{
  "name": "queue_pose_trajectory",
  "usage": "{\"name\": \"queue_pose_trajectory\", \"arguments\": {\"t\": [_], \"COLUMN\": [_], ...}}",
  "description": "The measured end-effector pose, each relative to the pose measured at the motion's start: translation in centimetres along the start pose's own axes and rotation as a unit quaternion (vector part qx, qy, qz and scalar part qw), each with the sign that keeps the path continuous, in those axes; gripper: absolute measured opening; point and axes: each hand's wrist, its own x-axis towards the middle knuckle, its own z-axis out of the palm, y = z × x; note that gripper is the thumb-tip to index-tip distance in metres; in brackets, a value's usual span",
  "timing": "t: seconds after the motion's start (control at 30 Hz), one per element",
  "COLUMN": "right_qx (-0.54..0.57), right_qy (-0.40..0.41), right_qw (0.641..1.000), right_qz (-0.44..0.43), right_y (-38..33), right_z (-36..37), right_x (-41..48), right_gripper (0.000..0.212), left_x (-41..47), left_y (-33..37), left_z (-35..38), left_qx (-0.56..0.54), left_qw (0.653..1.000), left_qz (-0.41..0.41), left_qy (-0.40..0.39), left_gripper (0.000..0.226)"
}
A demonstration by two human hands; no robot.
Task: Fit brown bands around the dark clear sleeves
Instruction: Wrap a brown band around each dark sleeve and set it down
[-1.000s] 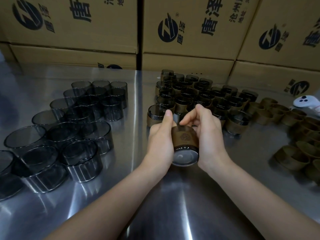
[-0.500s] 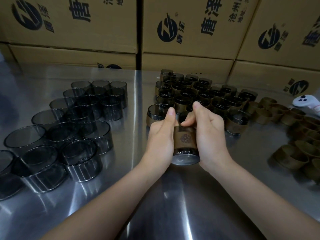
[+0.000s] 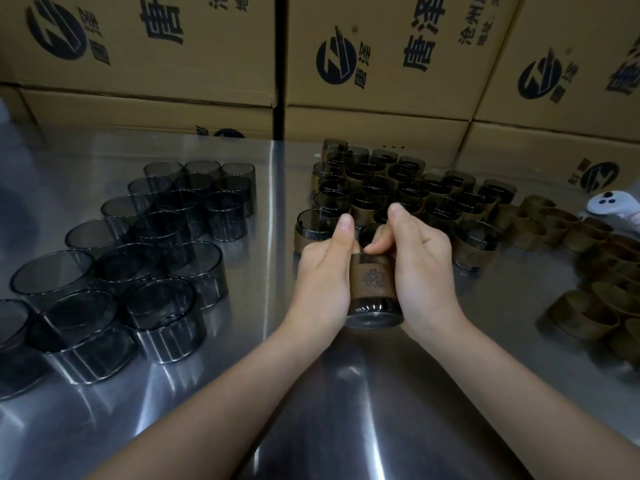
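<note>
Both hands meet over the middle of the steel surface (image 3: 311, 420). The left hand (image 3: 325, 271) and the right hand (image 3: 424, 268) each clench their grip on one dark clear sleeve (image 3: 375, 315), tilted with an open end toward the camera. A brown band (image 3: 372, 280) wraps its middle, between the palms. Bare sleeves (image 3: 138, 258) crowd the left side, banded sleeves (image 3: 398, 188) the far edge, loose bands (image 3: 581, 317) the right edge.

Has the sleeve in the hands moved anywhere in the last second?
No. The sleeve stays where it was, just in front of the banded sleeves.
</note>
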Motion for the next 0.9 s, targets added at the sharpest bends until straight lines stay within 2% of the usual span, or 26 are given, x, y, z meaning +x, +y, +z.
{"name": "queue_pose_trajectory", "arguments": {"t": [0.1,0.17,0.3,0.37,0.47,0.57,0.67,0.77,0.9], "right_qx": [0.021,0.023,0.007,-0.012,-0.037,-0.037,0.033,-0.031,-0.106], "right_qy": [-0.011,-0.021,-0.022,-0.028,-0.022,-0.023,-0.02,-0.033,-0.04], "right_qw": [1.0,0.999,0.995,0.993,0.989,0.99,0.996,0.991,0.98], "right_qz": [0.002,-0.03,-0.096,-0.116,-0.139,-0.134,-0.075,-0.126,-0.161], "right_y": [0.2,0.2,0.7,0.9,1.2,1.2,0.6,1.4,1.8], "right_z": [-0.1,-0.2,-0.7,-0.7,-0.8,-0.7,-0.4,-1.1,-1.9], "right_x": [0.1,0.0,-0.2,-0.2,-0.2,-0.2,-0.1,-0.1,0.5], "right_gripper": [0.048,0.043,0.037,0.036,0.034,0.037,0.054,0.038,0.036], "left_x": [0.1,0.3,0.6,0.8,0.8,0.2,-0.1,0.0,0.2], "left_y": [-0.1,-0.3,-0.8,-0.9,-1.0,-1.1,-1.3,-1.2,-1.2], "left_z": [-0.1,0.0,-0.1,-0.4,-0.7,-0.4,-0.4,-0.9,-1.0], "left_qx": [-0.006,-0.024,-0.131,-0.141,-0.094,-0.026,0.039,0.11,0.146], "left_qw": [1.0,0.999,0.991,0.989,0.993,0.996,0.993,0.983,0.982], "left_qz": [0.02,0.018,-0.026,-0.042,-0.073,-0.076,-0.07,-0.06,-0.029], "left_qy": [0.007,0.013,0.013,0.014,0.01,-0.036,-0.084,-0.135,-0.117], "left_gripper": [0.057,0.053,0.051,0.052,0.059,0.068,0.051,0.045,0.049]}}
